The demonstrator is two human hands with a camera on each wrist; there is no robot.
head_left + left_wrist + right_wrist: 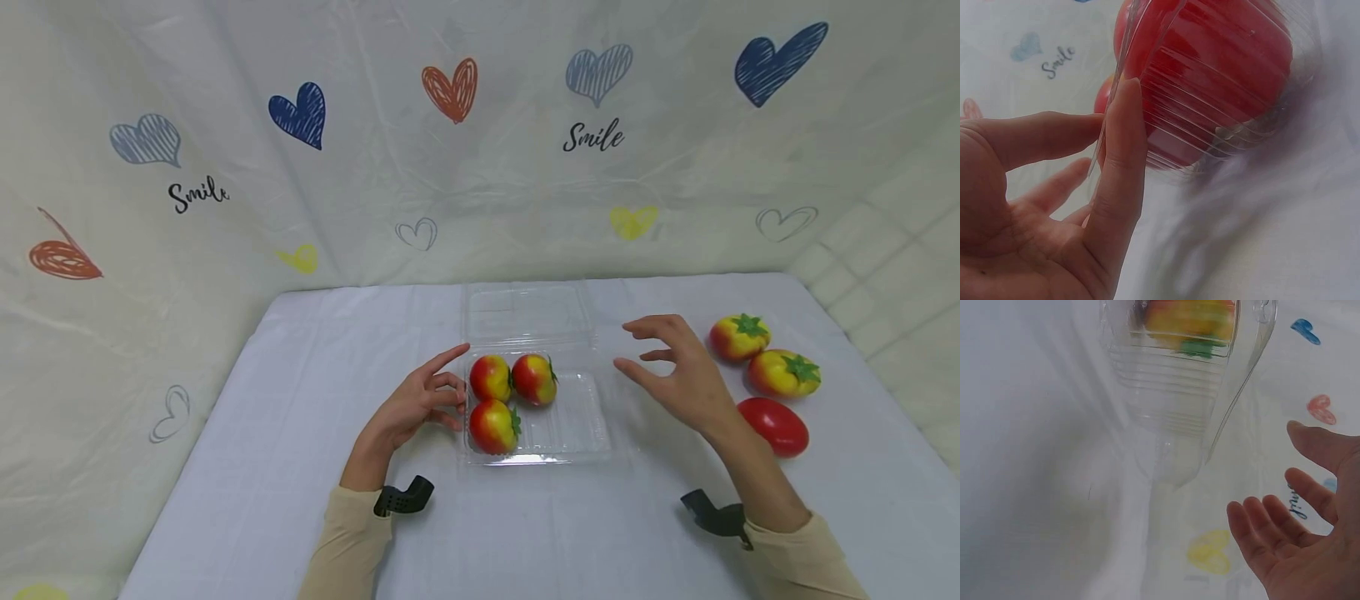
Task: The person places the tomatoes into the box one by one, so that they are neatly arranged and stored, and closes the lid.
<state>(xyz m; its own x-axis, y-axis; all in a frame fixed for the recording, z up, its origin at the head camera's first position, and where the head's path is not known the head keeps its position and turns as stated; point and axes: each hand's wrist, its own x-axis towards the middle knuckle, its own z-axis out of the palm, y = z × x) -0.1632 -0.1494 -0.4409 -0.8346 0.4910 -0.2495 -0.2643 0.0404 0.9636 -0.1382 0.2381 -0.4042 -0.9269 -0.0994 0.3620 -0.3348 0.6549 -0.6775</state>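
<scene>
While the clear box (585, 417) lies open on the table (495, 533), its lid (528, 312) folded back at the far side, three red-and-yellow fruits sit in its base. The rear left fruit (491, 377) and the rear middle fruit (533, 377) are side by side, and the front left fruit (494, 427) lies just in front of the first. Green leaves show on them.

At the box's left edge, the left hand (420, 402) pinches the rim, with fingertips on both faces of the plastic in the left wrist view. Just right of the box, the right hand (678, 375) hangs apart from it, holding nothing, thumb and fingers well spread.

Beyond that hand, a far fruit (738, 338) and a middle fruit (784, 373), both leafy, lie close together; nearer is a smooth red fruit (776, 427), partly hidden by the right forearm.

Each wrist, above a beige sleeve (345, 529), bears a black device (403, 497). Behind the table hangs a pale cloth (510, 183), printed with hearts (452, 89) and "Smile".
</scene>
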